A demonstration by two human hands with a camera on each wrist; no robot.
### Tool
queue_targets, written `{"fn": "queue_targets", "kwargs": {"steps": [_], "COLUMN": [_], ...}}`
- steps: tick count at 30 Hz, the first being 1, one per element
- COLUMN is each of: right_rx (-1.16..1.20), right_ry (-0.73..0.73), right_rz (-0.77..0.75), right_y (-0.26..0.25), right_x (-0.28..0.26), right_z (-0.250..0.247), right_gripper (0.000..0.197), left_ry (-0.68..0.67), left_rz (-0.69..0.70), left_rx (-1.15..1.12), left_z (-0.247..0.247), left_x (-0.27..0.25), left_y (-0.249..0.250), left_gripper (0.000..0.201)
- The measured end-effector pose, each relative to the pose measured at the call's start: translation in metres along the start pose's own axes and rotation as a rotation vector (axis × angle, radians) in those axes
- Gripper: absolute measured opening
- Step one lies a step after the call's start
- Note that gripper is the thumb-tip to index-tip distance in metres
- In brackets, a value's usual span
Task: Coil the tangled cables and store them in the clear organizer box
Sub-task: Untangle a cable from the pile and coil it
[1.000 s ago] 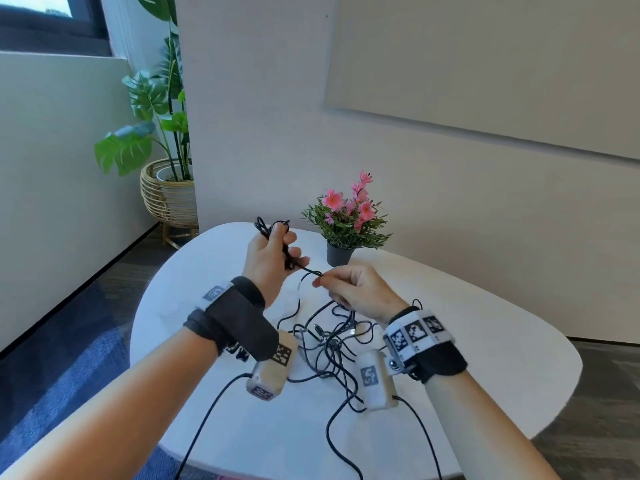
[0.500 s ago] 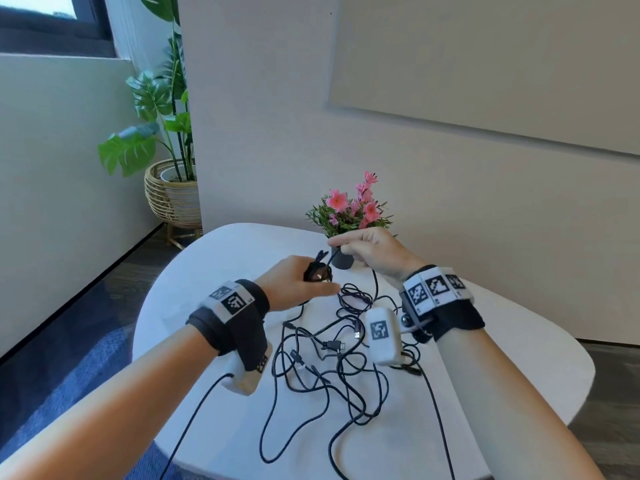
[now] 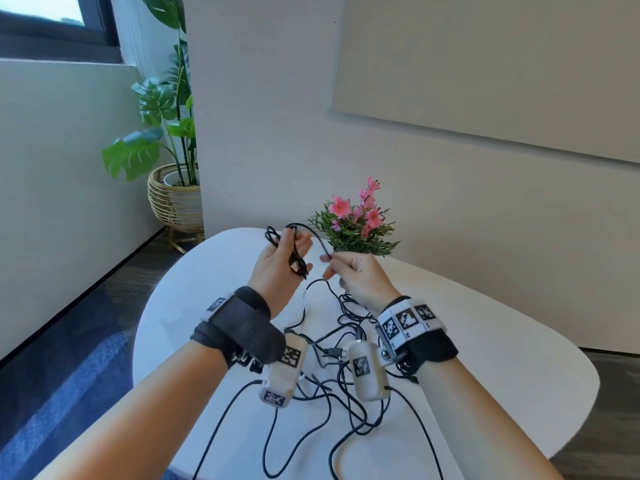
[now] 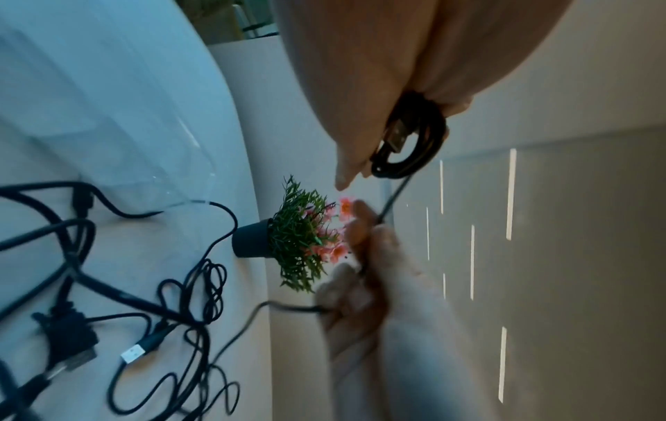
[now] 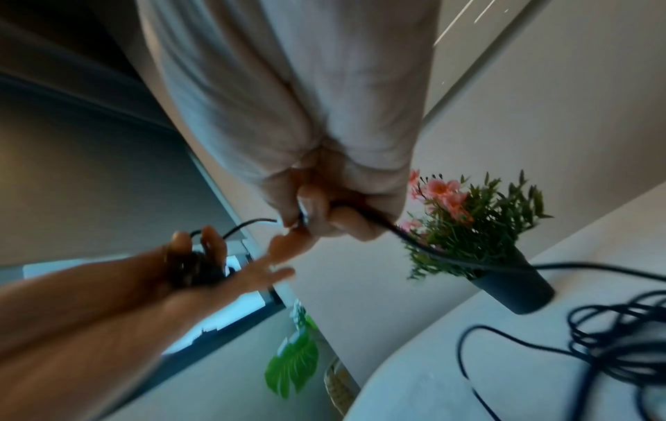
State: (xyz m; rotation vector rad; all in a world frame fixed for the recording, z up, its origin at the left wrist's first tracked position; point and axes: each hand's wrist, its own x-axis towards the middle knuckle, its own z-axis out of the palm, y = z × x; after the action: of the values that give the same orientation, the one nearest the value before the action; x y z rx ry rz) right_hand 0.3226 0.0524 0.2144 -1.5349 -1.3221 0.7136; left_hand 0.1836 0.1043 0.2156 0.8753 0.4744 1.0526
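My left hand (image 3: 287, 252) is raised above the white table (image 3: 485, 358) and grips a small coil of black cable (image 3: 296, 261). In the left wrist view a USB plug lies in the coil (image 4: 414, 145). A strand arcs from the coil to my right hand (image 3: 332, 263), which pinches it (image 5: 302, 222) close beside the left. From there the cable drops to the tangle of black cables (image 3: 346, 341) lying on the table between my wrists. The clear organizer box (image 4: 119, 119) shows only in the left wrist view, beyond the tangle.
A small dark pot of pink flowers (image 3: 356, 223) stands at the table's far edge, just behind my hands. A large leafy plant in a woven basket (image 3: 173, 199) stands on the floor at the left by the wall. Wrist-camera leads trail toward me.
My left hand has risen from near the tabletop with the coil. My right hand has come down from beside the flowers to meet it, laying a fresh arc of cable over the coil.
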Motion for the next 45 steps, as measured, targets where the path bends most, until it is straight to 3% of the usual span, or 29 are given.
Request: {"fn": "queue_targets", "kwargs": {"steps": [5,9,13,19,23,27,32,38,40,42,45], "right_rx": [-0.148,-0.23,-0.393,-0.285,-0.227,-0.191,-0.334,-0.565,-0.54,-0.383,-0.031], "right_ry": [-0.149,-0.288,-0.425,-0.289,-0.171,0.114,0.058,-0.05,-0.021,0.072,0.134], "right_rz": [-0.066,-0.094,-0.107,-0.084,-0.069,-0.305,-0.526,-0.642,-0.635,-0.533,-0.16], "right_y": [0.014,0.007,-0.006,-0.001,-0.003,-0.019,-0.035,-0.039,-0.038,-0.037,-0.031], "right_x": [-0.018,-0.028,-0.041,-0.047,-0.05,-0.045,-0.037,-0.023,-0.021,-0.023,-0.03], "right_z": [0.02,0.025,0.019,-0.003,-0.008,-0.006,-0.014,-0.026,-0.025,-0.02,-0.013], "right_gripper": [0.026,0.024,0.023,0.022,0.023,0.032,0.021,0.011,0.01,0.01,0.036], "left_ry": [0.033,0.171,0.114,-0.061,-0.176,-0.247,-0.341,-0.533,-0.564,-0.56,-0.483], "left_rz": [0.044,-0.061,-0.107,-0.121,-0.088,-0.055,-0.016,-0.12,-0.171,-0.23,-0.179], "left_rx": [0.107,0.186,0.262,0.129,0.235,0.347,0.443,0.716,0.694,0.561,0.367], "left_z": [0.001,0.0,-0.008,-0.008,-0.004,0.003,0.003,0.003,0.005,0.005,0.004], "left_x": [0.002,-0.005,-0.007,-0.022,-0.033,-0.042,-0.047,-0.049,-0.047,-0.044,-0.041], "left_y": [0.003,-0.001,-0.003,0.008,0.01,0.007,0.008,0.009,0.01,0.009,0.005], "left_gripper": [0.036,0.032,0.024,0.002,0.023,0.025,0.02,0.019,0.014,0.011,0.008]}}
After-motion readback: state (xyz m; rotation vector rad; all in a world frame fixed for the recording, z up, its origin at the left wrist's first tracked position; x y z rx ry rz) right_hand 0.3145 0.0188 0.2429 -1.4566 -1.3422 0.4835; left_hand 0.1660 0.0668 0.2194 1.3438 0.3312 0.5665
